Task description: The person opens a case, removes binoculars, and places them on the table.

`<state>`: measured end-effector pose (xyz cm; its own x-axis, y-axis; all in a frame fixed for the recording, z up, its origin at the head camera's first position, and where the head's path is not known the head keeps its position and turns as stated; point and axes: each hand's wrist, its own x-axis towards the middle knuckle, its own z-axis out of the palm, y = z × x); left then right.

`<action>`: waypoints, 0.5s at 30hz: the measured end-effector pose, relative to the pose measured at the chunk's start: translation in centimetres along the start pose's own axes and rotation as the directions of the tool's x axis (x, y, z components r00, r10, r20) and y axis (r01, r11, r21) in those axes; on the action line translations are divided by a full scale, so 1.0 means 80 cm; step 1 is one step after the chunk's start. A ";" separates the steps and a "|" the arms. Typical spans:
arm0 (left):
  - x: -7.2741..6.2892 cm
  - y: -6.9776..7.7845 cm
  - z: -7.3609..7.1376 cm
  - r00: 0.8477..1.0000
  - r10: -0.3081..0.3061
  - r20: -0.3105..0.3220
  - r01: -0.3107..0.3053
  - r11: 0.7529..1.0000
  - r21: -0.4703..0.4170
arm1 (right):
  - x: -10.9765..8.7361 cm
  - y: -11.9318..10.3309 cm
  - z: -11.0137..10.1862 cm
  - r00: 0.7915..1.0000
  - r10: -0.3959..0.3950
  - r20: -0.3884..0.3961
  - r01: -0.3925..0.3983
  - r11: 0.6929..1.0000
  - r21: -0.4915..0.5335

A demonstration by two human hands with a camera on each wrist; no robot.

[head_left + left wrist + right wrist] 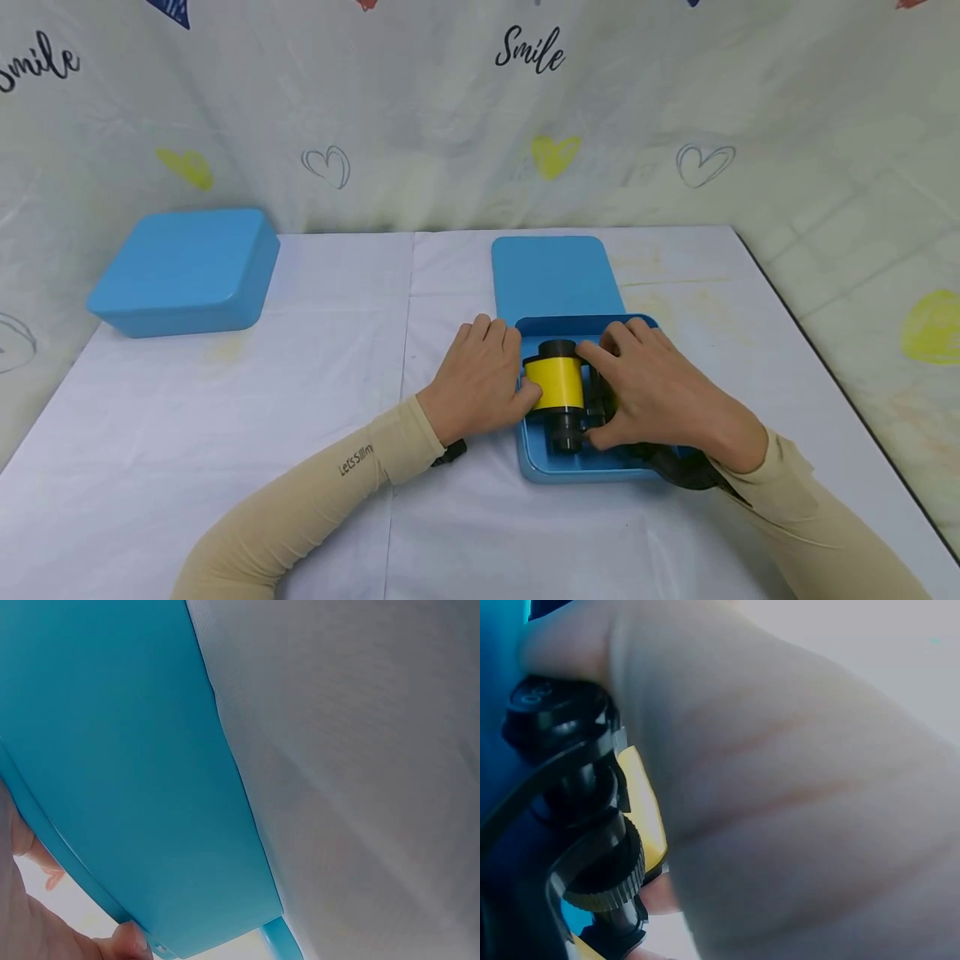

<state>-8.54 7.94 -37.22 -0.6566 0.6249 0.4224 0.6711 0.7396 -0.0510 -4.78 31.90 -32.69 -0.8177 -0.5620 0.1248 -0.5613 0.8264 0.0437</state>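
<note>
A pair of yellow and black binoculars (pixel 557 383) lies in a blue box (pixel 577 476), right of centre in the head view. My right hand (pixel 660 392) grips the binoculars' right side, covering much of that barrel. An eyepiece (pixel 562 712) and the ridged focus wheel (pixel 611 877) show in the right wrist view. My left hand (pixel 480 383) holds the box's left wall, thumb inside the rim beside the yellow barrel. The left wrist view shows the outer box wall (pixel 142 772) close up. A black strap (pixel 686 468) hangs over the front right rim, under the right wrist.
A flat blue lid (pixel 558 271) lies right behind the box. Another blue box (pixel 187 267), its top covered, stands at the back left of the white-covered table (pixel 322 350). A printed cloth (pixel 442 108) hangs behind the table.
</note>
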 end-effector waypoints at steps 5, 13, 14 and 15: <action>0.000 0.000 0.001 1.000 0.001 -0.003 -0.001 1.000 0.001 | -0.002 0.002 -0.004 1.000 0.007 -0.011 -0.007 1.000 0.000; -0.001 0.002 -0.001 1.000 0.000 -0.013 0.000 1.000 0.010 | -0.005 0.003 -0.012 0.999 0.032 0.002 -0.032 0.999 0.012; 0.000 0.002 -0.001 1.000 0.000 -0.013 0.000 1.000 0.010 | -0.006 0.003 -0.013 0.999 0.033 0.003 -0.033 0.999 0.011; 0.000 0.002 -0.001 1.000 0.000 -0.015 0.001 1.000 0.010 | -0.006 0.004 -0.014 0.999 0.034 0.004 -0.034 0.999 0.011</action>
<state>-8.39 8.02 -37.18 -0.6518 0.6208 0.4356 0.6673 0.7424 -0.0596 -4.40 32.46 -31.63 -0.8369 -0.5334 0.1227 -0.5343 0.8448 0.0285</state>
